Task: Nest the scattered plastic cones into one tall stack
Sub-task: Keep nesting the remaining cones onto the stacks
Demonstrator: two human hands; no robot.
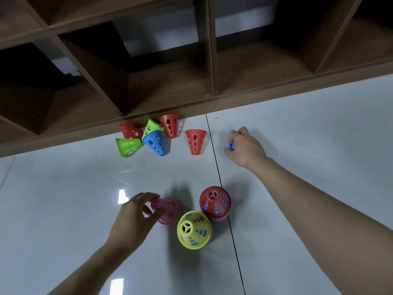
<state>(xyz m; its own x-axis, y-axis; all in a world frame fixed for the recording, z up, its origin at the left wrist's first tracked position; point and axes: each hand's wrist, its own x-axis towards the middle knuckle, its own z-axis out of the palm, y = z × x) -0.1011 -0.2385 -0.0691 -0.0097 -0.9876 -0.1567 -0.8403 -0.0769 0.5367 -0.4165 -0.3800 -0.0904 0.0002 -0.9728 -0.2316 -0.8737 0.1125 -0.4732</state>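
Left hand [136,211] curled loosely around a pink cone [168,210] and right hand [244,145] closed on a blue cone [232,145], six loose cones [156,133] beyond: lifting both risks toppling the adjacent yellow stack [193,229].

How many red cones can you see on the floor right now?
4. One lies by the shelf, one leans against the shelf, one stands alone wide end up, and one caps a stack near the yellow cone. Others may be nested inside, hidden.
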